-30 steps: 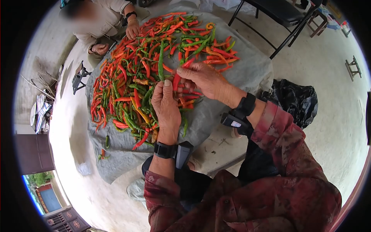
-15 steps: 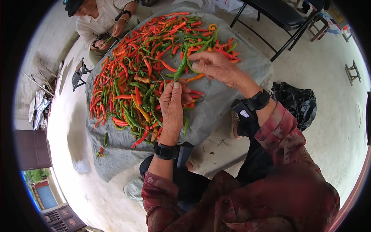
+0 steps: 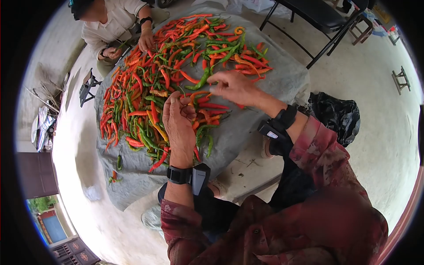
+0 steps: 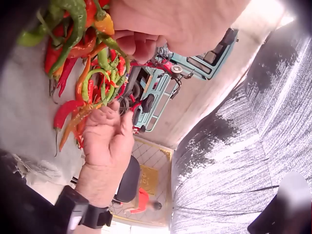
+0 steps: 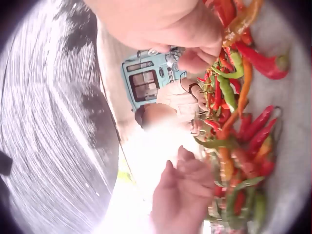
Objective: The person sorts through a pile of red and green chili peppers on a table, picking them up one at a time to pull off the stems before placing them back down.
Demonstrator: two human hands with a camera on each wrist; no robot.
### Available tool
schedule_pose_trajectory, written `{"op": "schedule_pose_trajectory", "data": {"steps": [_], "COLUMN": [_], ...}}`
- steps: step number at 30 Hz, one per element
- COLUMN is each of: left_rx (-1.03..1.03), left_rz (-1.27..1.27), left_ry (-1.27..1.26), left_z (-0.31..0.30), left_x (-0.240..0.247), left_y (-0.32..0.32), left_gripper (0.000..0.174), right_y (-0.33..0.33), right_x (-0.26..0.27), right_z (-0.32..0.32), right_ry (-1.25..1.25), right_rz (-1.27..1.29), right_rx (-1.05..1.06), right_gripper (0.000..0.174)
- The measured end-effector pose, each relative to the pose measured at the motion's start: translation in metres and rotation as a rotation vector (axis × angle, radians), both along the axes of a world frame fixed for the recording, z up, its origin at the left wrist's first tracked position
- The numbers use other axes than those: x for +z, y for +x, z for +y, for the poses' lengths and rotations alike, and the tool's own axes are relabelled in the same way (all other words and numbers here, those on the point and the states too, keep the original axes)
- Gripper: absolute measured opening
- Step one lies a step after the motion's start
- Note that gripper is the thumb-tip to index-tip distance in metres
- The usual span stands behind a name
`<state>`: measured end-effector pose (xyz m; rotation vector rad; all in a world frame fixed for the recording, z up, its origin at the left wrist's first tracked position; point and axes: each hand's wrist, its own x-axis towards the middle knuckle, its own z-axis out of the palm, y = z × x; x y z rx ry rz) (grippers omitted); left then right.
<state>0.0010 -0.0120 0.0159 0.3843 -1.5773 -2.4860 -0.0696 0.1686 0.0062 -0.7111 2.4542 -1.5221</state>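
Observation:
Over the near side of a heap of red, green and orange chili peppers [image 3: 145,84], my left hand [image 3: 179,128] has its fingers curled and its thumb near the fingertips. I cannot tell whether a thin stem is between them. My right hand [image 3: 238,88] is to the right, palm down, its fingers loosely bent and pointing left. Just beyond its fingertips a long green chili pepper [image 3: 204,79] lies at a slant. Below the two hands are several red chili peppers [image 3: 213,106]. In the right wrist view a wrinkled orange chili pepper [image 5: 243,23] shows beside the right fingers.
A grey cloth [image 3: 265,84] lies under the peppers. Across from me another person [image 3: 110,26] works at the far left edge. A black folding chair [image 3: 318,17] stands at the back right, and a black plastic bag [image 3: 334,117] is on the floor to the right.
The green chili pepper that stood upright from my left fingers lies slanted at the right fingertips. My left hand has shifted left and down. The other person's hand has moved back to the heap.

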Motion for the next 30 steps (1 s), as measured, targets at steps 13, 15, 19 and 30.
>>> {"op": "schedule_pose_trajectory", "data": {"steps": [13, 15, 19, 30], "left_rx": [0.009, 0.000, 0.007, -0.077], "left_rz": [0.052, 0.074, 0.085, 0.097], "left_ry": [-0.175, -0.192, -0.223, -0.394], "left_z": [-0.002, -0.004, -0.006, 0.000], "left_x": [0.016, 0.015, 0.015, 0.012], "left_y": [0.013, 0.013, 0.014, 0.014], "left_gripper": [0.024, 0.024, 0.024, 0.025], "right_y": [0.023, 0.027, 0.011, -0.017], "right_x": [-0.013, -0.020, -0.008, 0.016], "right_z": [-0.026, -0.028, -0.017, 0.032], "right_ry": [0.544, 0.457, 0.529, 0.234], "right_rz": [0.151, 0.284, 0.194, 0.198], "right_rx": [0.268, 0.212, 0.154, 0.141], "right_gripper": [0.020, 0.019, 0.018, 0.026]}}
